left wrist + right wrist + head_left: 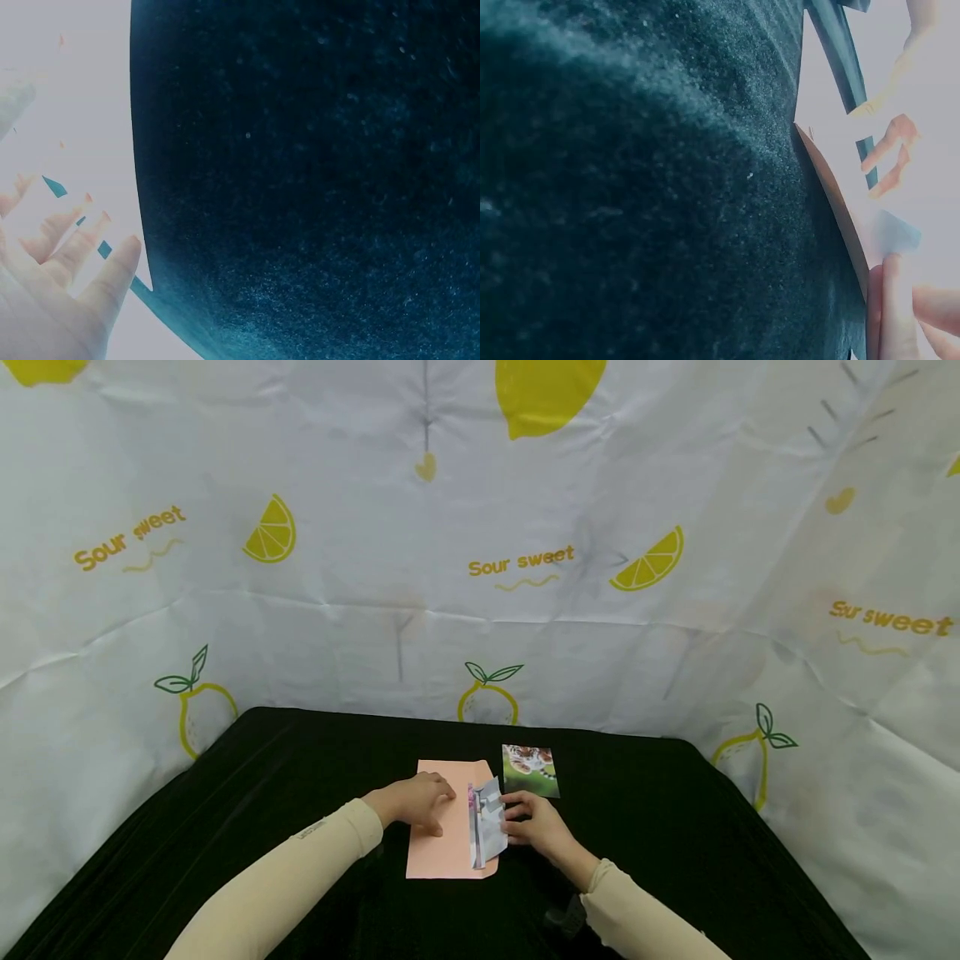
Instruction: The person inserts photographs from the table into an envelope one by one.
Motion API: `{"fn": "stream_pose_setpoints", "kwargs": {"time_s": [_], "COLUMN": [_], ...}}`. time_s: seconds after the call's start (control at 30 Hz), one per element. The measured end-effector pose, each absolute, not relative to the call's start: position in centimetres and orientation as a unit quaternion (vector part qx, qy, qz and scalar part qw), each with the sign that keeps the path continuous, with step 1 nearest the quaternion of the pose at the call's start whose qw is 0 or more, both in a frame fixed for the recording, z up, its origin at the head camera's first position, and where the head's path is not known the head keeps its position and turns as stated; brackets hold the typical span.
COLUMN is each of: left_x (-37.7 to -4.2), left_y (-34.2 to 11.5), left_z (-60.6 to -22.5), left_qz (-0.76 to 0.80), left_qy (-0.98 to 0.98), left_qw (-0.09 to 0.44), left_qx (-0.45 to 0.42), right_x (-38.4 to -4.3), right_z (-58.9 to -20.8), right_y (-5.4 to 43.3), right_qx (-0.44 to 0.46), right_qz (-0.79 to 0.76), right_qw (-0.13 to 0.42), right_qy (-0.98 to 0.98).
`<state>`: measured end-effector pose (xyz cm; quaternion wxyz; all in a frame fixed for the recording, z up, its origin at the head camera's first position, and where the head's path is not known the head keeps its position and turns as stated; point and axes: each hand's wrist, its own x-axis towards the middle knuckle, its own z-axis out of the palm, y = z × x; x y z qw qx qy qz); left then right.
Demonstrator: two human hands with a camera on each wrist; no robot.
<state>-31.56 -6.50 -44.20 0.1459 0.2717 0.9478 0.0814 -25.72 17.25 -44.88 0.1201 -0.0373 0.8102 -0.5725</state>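
A pink envelope (442, 852) lies flat on the black cloth in front of me. On its right part rests a creased, pale grey folded paper (491, 827) with a narrow printed strip along its left side. My left hand (415, 800) lies over the envelope's left side, its fingers spread and relaxed and touching the surface. From the right, my right hand (536, 827) pinches the outer edge of the folded paper. Both wrist views are overexposed around the paper; the left hand (67, 292) and the right fingers (896, 315) show there, but the print does not.
A photo of a tiger cub (530, 771) lies just beyond the right hand, close to the envelope. Black cloth (300, 760) covers the table. A white curtain with lemon prints (360, 560) hangs behind and on both sides.
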Motion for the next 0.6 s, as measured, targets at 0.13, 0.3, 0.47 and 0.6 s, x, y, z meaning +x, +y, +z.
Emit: {"fn": "stream_pose_setpoints", "kwargs": {"time_s": [0.13,0.3,0.47,0.6], "left_x": [-31.6,-31.7,-31.7,-31.8], "left_y": [-6.5,-6.7,-6.7,-6.7], "left_z": [-44.2,-44.4,-44.4,-44.3], "left_qz": [0.083,0.084,0.087,0.088], "left_qy": [0.947,0.945,0.945,0.945], "left_qw": [0.147,0.144,0.145,0.148], "left_qx": [0.274,0.28,0.28,0.278], "right_x": [-26.1,-26.5,-27.0,-27.2], "right_z": [-45.2,-45.5,-45.9,-45.9], "right_y": [16.8,16.6,16.2,15.7], "right_qx": [-0.02,-0.007,0.001,0.0], "right_qz": [-0.554,-0.531,-0.521,-0.525], "right_qw": [0.117,0.117,0.118,0.124], "right_qy": [0.824,0.839,0.845,0.842]}}
